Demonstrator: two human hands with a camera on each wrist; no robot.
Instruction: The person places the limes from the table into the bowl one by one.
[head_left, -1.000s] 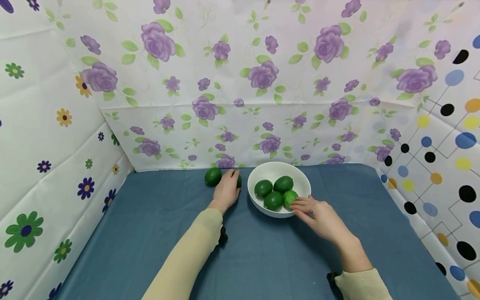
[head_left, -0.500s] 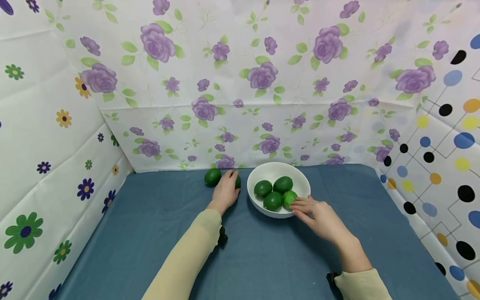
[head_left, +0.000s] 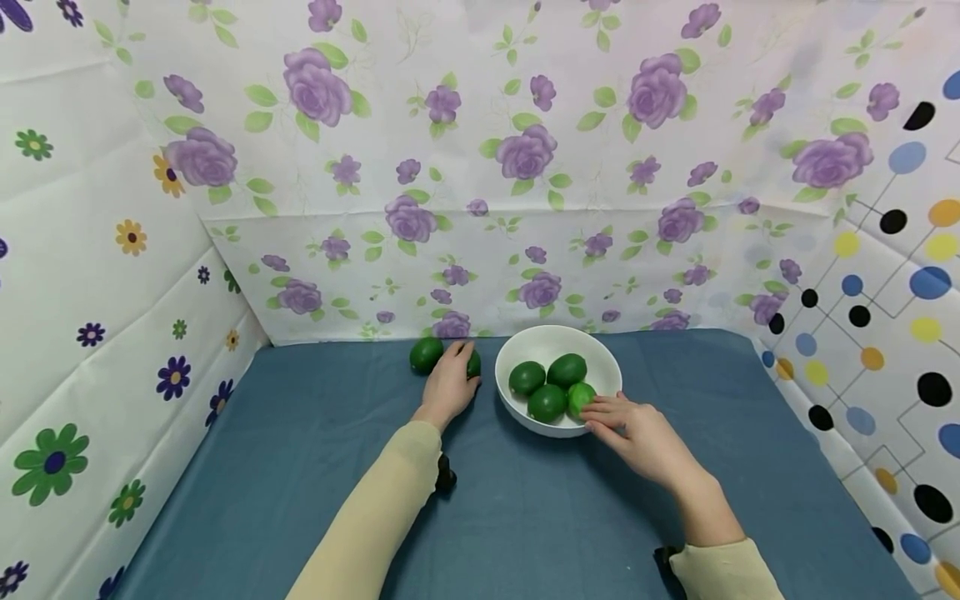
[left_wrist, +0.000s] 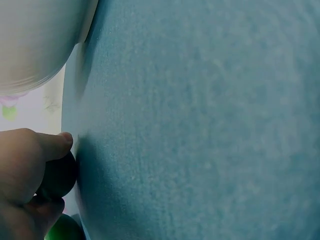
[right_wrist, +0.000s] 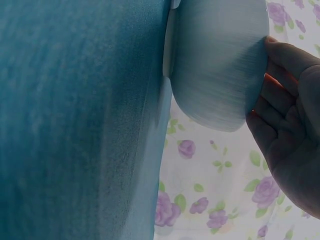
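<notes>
My left hand (head_left: 448, 385) grips a dark green lime (head_left: 474, 363) on the cloth, thumb on one side and fingers on the other. The left wrist view shows that lime (left_wrist: 59, 176) dark and shaded between them. Another dark lime (head_left: 426, 356) sits just left of the hand. A white bowl (head_left: 509, 342) stands right of it, holding several limes: dark ones (head_left: 547, 403) and one brighter green lime (head_left: 581, 398). My right hand (head_left: 637, 433) rests on the bowl's near right rim with fairly straight fingers reaching over it. In the right wrist view, the rim partly hides its fingertips.
A blue-grey cloth (head_left: 300, 467) covers the table. Behind the bowl rises a backdrop (head_left: 480, 242) with purple flowers, close to the limes. Patterned sheets stand along the left (head_left: 135, 333) and right (head_left: 885, 358) sides.
Almost nothing differs. My left hand has shifted very slightly left, showing a little more of the lime beside its fingers. The right hand and the bowl stay in place.
</notes>
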